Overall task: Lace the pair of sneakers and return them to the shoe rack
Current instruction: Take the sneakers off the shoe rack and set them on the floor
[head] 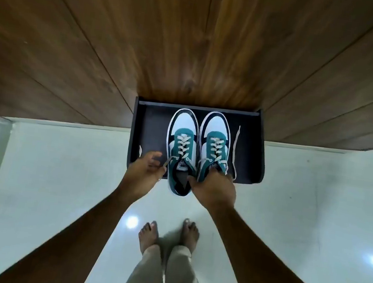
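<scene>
Rack (250, 154) top: R hand (215, 191) grips sneaker (215, 127) heel.

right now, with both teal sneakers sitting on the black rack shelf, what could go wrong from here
The left teal-and-white sneaker overhangs the front edge of the black shoe rack shelf at its heel; it may tip off. The left hand seems to pinch that shoe's white lace, so a tug could drag it further. The loose white lace end beside the right sneaker, whose heel the right hand grips, lies untied and might snag.
</scene>
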